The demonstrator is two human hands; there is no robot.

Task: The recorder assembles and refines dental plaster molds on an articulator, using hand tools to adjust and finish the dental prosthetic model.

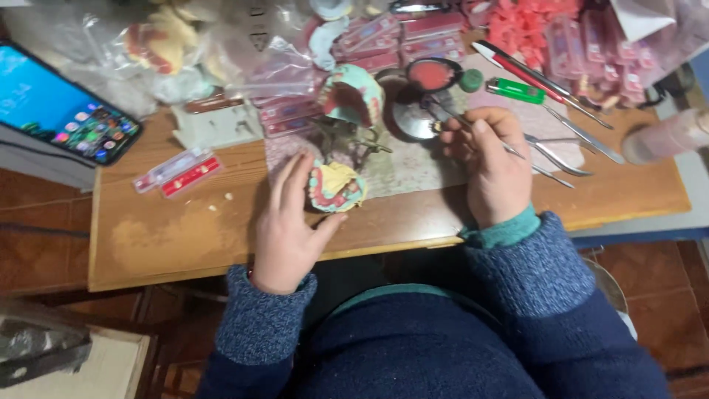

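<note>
A yellow-and-pink denture model is cupped on the wooden surface by the left hand, while a thin metal tool, long axis slanting up-left, is pinched by the right hand, just right of the model.

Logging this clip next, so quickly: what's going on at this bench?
A person sits at a wooden worktable. The left hand cups a yellow-and-pink dental model with teeth, resting on the table. The right hand pinches a thin metal hand instrument near a small round dish of red wax. More metal tools lie to the right.
</note>
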